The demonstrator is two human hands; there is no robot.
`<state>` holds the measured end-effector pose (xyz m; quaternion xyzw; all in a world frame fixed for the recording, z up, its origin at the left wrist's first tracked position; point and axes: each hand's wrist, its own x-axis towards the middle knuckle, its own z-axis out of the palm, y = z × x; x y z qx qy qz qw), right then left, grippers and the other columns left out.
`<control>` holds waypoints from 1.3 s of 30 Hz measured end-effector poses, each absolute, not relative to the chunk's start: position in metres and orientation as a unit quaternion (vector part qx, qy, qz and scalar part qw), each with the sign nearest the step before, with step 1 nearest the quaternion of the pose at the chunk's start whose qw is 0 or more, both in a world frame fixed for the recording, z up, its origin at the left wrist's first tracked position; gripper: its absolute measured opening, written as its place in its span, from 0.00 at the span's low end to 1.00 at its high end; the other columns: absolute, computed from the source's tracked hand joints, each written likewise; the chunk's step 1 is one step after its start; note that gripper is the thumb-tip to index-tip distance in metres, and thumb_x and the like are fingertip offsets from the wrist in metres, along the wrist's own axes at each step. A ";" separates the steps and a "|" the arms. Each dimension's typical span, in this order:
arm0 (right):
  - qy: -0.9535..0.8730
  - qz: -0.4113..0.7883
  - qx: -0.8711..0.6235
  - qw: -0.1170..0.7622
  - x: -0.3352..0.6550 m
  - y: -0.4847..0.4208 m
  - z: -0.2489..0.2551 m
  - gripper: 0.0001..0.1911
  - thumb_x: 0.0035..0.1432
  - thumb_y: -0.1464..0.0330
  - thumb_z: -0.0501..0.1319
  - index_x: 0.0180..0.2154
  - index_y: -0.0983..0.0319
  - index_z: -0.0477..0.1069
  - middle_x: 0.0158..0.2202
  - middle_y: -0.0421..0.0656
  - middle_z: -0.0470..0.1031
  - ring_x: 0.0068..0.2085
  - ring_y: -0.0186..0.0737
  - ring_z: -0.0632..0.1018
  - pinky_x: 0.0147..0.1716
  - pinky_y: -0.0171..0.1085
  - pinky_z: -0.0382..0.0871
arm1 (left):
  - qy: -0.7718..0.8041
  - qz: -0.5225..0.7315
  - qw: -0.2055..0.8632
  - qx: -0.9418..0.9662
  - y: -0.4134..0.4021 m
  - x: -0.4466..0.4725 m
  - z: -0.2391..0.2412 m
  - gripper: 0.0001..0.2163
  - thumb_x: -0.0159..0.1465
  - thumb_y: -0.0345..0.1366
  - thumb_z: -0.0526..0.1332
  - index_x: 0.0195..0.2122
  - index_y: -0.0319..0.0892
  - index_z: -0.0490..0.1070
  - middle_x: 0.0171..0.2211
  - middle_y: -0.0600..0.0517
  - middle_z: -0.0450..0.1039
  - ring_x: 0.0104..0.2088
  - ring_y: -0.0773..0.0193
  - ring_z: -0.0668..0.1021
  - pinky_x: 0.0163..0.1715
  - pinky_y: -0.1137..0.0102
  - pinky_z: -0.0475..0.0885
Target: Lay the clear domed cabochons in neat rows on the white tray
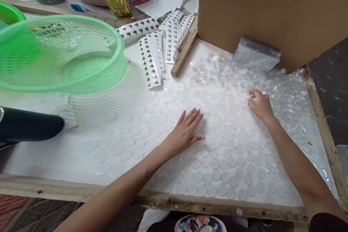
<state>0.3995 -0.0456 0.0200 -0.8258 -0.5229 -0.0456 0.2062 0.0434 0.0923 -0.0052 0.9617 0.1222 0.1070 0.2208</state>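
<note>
Many clear round discs (231,162) lie side by side in a single layer over the white tabletop. My left hand (187,130) rests palm down on these discs, its fingers stretched out and thumb apart. Further right, my right hand (261,107) is at the border between the flat layer and a loose heap of clear discs (239,76). Its fingers are curled, with a gap between thumb and fingertips, and no disc can be made out there.
A green mesh basket (119,61) stands on the left, near a dark cylinder (29,124). Sticker sheets (150,59) lie beside a wooden strip (185,52). A clear plastic packet (255,54) leans against a cardboard box (272,14). Wooden edging (217,208) borders the table.
</note>
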 end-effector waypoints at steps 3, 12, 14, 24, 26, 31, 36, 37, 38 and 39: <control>-0.515 -0.048 -0.830 0.211 0.403 -0.056 0.022 0.16 0.57 0.68 0.58 0.48 0.60 0.69 0.48 0.50 0.79 0.40 0.49 0.80 0.50 0.52 0.65 | 0.123 0.110 0.215 0.963 0.093 0.042 -0.007 0.37 0.72 0.58 0.46 0.75 0.42 0.41 0.73 0.39 0.50 0.74 0.49 0.51 0.72 0.47 0.48; -0.553 -0.010 -0.800 0.233 0.378 -0.085 0.035 0.15 0.61 0.66 0.58 0.50 0.58 0.68 0.48 0.47 0.79 0.42 0.47 0.81 0.50 0.51 0.68 | 0.100 0.106 0.197 0.969 0.089 0.044 -0.011 0.38 0.72 0.58 0.47 0.76 0.43 0.37 0.74 0.41 0.49 0.74 0.49 0.50 0.72 0.48 0.47; -0.568 0.021 -0.789 0.235 0.367 -0.087 0.036 0.14 0.62 0.66 0.58 0.50 0.57 0.68 0.48 0.46 0.79 0.42 0.47 0.80 0.49 0.50 0.69 | 0.097 0.107 0.192 0.971 0.088 0.045 -0.011 0.38 0.72 0.58 0.47 0.76 0.43 0.36 0.73 0.41 0.50 0.74 0.48 0.50 0.72 0.48 0.47; -0.581 0.044 -0.785 0.211 0.367 -0.076 0.029 0.13 0.61 0.68 0.57 0.48 0.58 0.71 0.47 0.47 0.79 0.43 0.48 0.79 0.49 0.50 0.70 | 0.095 0.103 0.179 0.974 0.087 0.046 -0.011 0.38 0.72 0.57 0.47 0.75 0.41 0.39 0.73 0.40 0.49 0.74 0.48 0.50 0.72 0.48 0.47; -0.572 0.037 -0.790 0.219 0.367 -0.083 0.032 0.13 0.62 0.67 0.57 0.48 0.58 0.71 0.46 0.47 0.79 0.42 0.48 0.79 0.49 0.50 0.70 | 0.098 0.106 0.180 0.973 0.088 0.045 -0.012 0.37 0.72 0.57 0.48 0.76 0.42 0.39 0.73 0.40 0.50 0.74 0.49 0.51 0.72 0.48 0.47; -0.558 0.050 -0.798 0.222 0.359 -0.108 0.030 0.13 0.63 0.66 0.57 0.49 0.57 0.71 0.45 0.46 0.79 0.42 0.46 0.79 0.48 0.48 0.70 | 0.094 0.115 0.188 0.971 0.089 0.045 -0.016 0.38 0.72 0.56 0.49 0.76 0.44 0.37 0.73 0.41 0.50 0.74 0.48 0.51 0.72 0.47 0.49; -0.561 0.021 -0.806 0.190 0.360 -0.116 0.021 0.13 0.64 0.65 0.57 0.49 0.58 0.71 0.46 0.47 0.80 0.45 0.50 0.79 0.50 0.51 0.68 | 0.093 0.120 0.197 0.969 0.089 0.046 -0.018 0.38 0.71 0.56 0.52 0.76 0.47 0.37 0.73 0.42 0.50 0.74 0.47 0.52 0.71 0.46 0.49; -0.562 0.015 -0.807 0.182 0.361 -0.116 0.019 0.13 0.64 0.65 0.56 0.49 0.58 0.71 0.47 0.48 0.80 0.46 0.51 0.78 0.50 0.51 0.67 | 0.094 0.118 0.195 0.969 0.089 0.046 -0.018 0.38 0.71 0.56 0.52 0.76 0.46 0.37 0.73 0.42 0.50 0.74 0.48 0.52 0.71 0.46 0.49; -0.562 0.011 -0.809 0.175 0.363 -0.116 0.018 0.14 0.65 0.64 0.56 0.50 0.58 0.71 0.48 0.49 0.79 0.46 0.51 0.78 0.50 0.51 0.66 | 0.095 0.113 0.193 0.970 0.088 0.046 -0.017 0.38 0.72 0.56 0.51 0.76 0.46 0.37 0.73 0.41 0.50 0.74 0.48 0.52 0.72 0.46 0.48; -0.559 0.008 -0.811 0.171 0.364 -0.116 0.018 0.14 0.66 0.64 0.56 0.50 0.58 0.71 0.48 0.49 0.79 0.45 0.51 0.78 0.50 0.51 0.66 | 0.095 0.109 0.190 0.971 0.088 0.046 -0.017 0.38 0.72 0.56 0.50 0.76 0.45 0.37 0.73 0.41 0.49 0.74 0.48 0.51 0.72 0.46 0.48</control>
